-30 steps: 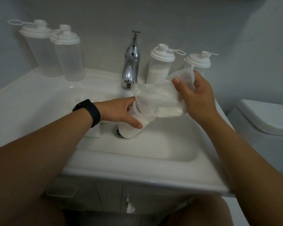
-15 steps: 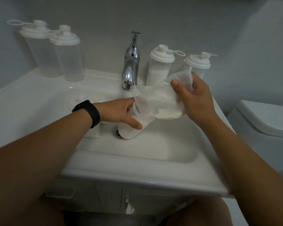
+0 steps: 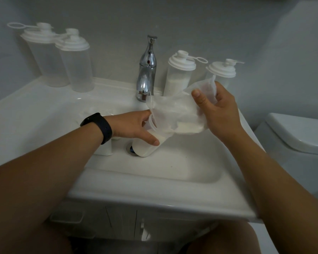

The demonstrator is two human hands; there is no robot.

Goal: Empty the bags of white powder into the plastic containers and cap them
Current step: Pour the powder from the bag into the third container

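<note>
Since the earlier frames the right hand (image 3: 222, 114) is lifting the closed end of the bag (image 3: 178, 114) slightly higher toward the upper right, while the left hand (image 3: 134, 126) and the container it is steadying are staying almost where they were.

Nearest, at the lower edge of the frame, both forearms are reaching in over the front rim of the sink (image 3: 154, 191). At centre frame the left hand, with a dark wristband (image 3: 99, 126) on its wrist, is curling its fingers and thumb round the open container (image 3: 147, 143), which is leaning in the basin over the drain, its base down-left and its mouth pointing up-right. The bag is lying to the right of that mouth, its long axis sloping from the raised end at the right hand down-left to its open end at the container's rim. The right hand is pinching the bag's upper end between thumb and fingers. A pocket of white powder (image 3: 187, 127) is sitting low in the bag, just right of the mouth; judging from this, tipping the right hand's end further up is what the pour is depending on.

Farther back, a chrome tap (image 3: 147, 70) is standing at centre. Right of it are two capped containers (image 3: 180, 74), one partly filled with powder; at upper left are two capped empty containers (image 3: 75, 61).
</note>
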